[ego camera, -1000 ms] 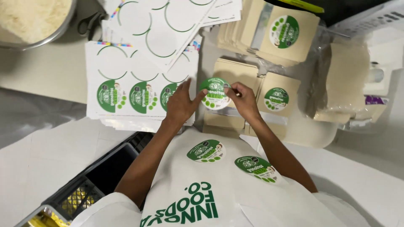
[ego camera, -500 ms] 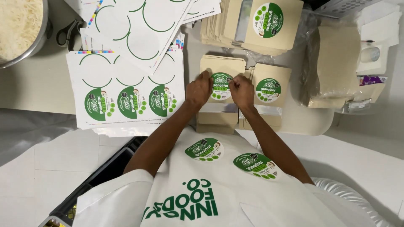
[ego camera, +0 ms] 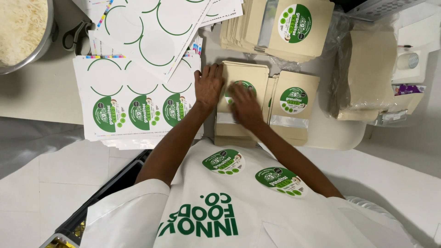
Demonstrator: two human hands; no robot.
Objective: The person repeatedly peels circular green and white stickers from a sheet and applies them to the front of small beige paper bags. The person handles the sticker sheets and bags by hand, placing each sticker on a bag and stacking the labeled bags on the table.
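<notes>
Closest to my camera I see the white apron (ego camera: 220, 216) with green lettering, and two round green labels (ego camera: 223, 161) stuck on its upper part. Down at the left edge, below the counter, a dark plastic crate (ego camera: 92, 202) shows beside the apron.

Following my arms forward, both hands rest on a kraft paper pouch (ego camera: 243, 76) lying on top of a short stack at the counter's near edge. My left hand (ego camera: 207, 85) lies flat with fingers spread along the pouch's left side, pinning it down. My right hand (ego camera: 244, 104) is also flat and open, palm pressed over a round green sticker (ego camera: 242, 85) on the pouch's face; only the sticker's upper rim shows past the fingers. Neither hand grips anything.

Just to the right lies a second pouch (ego camera: 293, 108), already bearing a round green label above its clear window. To the left of my left hand is a sticker sheet (ego camera: 138, 98) with three green labels in its near row and bare circle outlines above them.

Farther off, more peeled sheets (ego camera: 161, 27) overlap at an angle, a fanned stack of labelled pouches (ego camera: 285, 27) sits beyond the working pouch, and plain pouches in clear plastic wrap (ego camera: 367, 73) lie at the right. At the far left corner a metal bowl (ego camera: 27, 41) holds pale shredded stuff.
</notes>
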